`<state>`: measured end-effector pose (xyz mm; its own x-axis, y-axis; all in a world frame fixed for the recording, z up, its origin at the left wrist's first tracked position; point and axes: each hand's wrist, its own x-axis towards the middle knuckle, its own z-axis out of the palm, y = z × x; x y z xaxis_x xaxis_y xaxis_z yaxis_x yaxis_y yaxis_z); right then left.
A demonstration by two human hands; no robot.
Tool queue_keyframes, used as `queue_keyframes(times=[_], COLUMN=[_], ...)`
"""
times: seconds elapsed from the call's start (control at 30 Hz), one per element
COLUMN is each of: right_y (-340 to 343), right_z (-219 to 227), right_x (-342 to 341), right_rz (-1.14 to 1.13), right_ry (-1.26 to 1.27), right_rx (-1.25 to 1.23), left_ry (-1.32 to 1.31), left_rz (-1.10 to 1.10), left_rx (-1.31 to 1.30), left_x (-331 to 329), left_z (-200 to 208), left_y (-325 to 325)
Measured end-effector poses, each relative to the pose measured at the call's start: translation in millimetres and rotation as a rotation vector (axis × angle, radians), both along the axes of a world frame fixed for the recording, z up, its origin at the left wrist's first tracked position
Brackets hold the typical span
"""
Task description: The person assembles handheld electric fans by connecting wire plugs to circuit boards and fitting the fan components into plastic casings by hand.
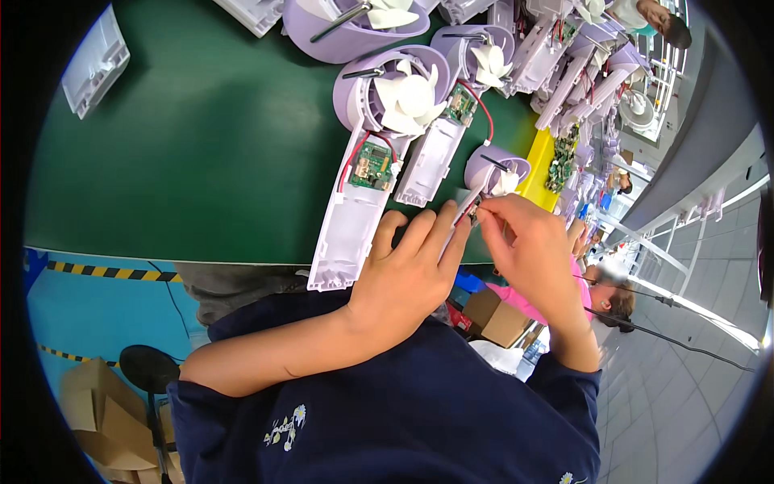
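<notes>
A small lilac handheld-fan housing [477, 167] with white blades stands at the table's near edge, its narrow handle pointing toward me. My left hand [407, 270] grips that handle with fingers stretched along it, partly covering it. At the handle's inside, beside a red wire, the thumb and fingertips of my right hand [528, 246] are pinched together; what they hold is too small to make out. Just left of these lies another open fan housing [348, 234] with a green circuit board [373, 166], red wires and white fan blades [409, 98]. A similar half-assembled fan [430, 165] lies between.
More lilac fan housings [355, 32] crowd the far side and right of the green table [201, 161]. A yellow tray [538, 165] holds several circuit boards [562, 161]. One loose white cover [97, 64] lies far left. A co-worker in pink [520, 300] is at the right.
</notes>
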<state>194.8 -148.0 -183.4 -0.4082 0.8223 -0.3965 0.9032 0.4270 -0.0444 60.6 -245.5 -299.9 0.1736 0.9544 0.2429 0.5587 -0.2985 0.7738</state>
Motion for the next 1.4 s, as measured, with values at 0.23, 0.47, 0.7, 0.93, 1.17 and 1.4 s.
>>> queue_keyframes(times=[0.23,0.47,0.7,0.93,1.17,1.4], right_y=[7,-9,-12,-14,1,6], right_z=[4,4,-36,-50,-54,-68], right_x=[-5,5,36,47,49,51], right_rz=[-0.139,0.158,0.225,0.41,0.529,0.403], right_ry=[-0.013,0.176,0.507,0.45,0.455,0.659], right_rx=[-0.077,-0.02,0.087,0.229,0.276,0.234], left_ry=[0.014,-0.213,-0.188,-0.223,-0.284,-0.273], left_rz=[0.011,0.051,0.207,0.154,0.189,0.19], left_rx=[-0.004,0.043,0.056,-0.026,-0.016,-0.04], left_x=[1,-5,-1,3,2,0], left_z=[-3,-2,5,-2,3,-3], left_y=[1,10,11,10,20,21])
